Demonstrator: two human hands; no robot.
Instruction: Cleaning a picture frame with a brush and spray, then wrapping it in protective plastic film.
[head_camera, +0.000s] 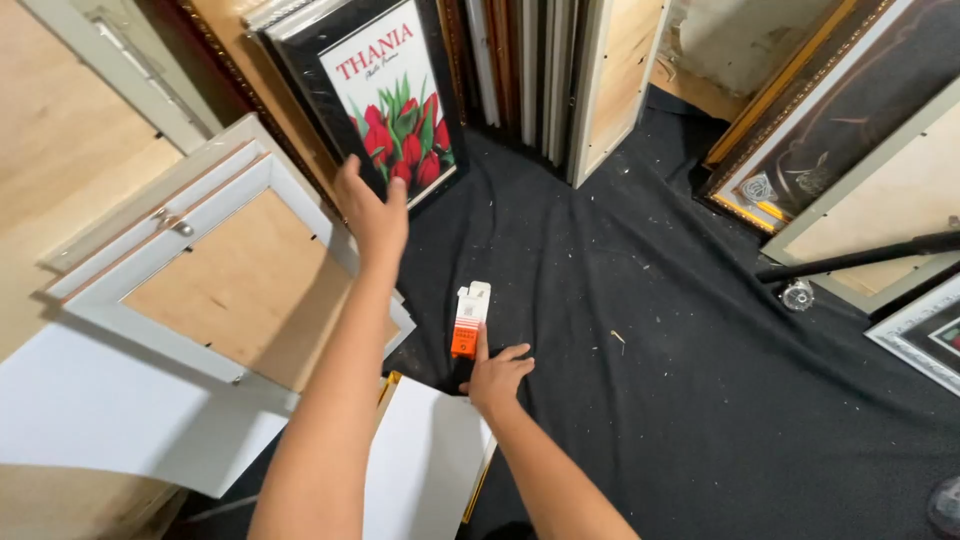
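The left hand (372, 208) reached with fingers spread toward the black-framed tulip print (385, 95), just short of its lower edge. The right hand (497, 378) pressed the orange-and-white box (469, 320) onto the black cloth (640, 330), below and right of the print, forefinger extended along it. Gripping the print's frame edge, not its face, would likely serve best.
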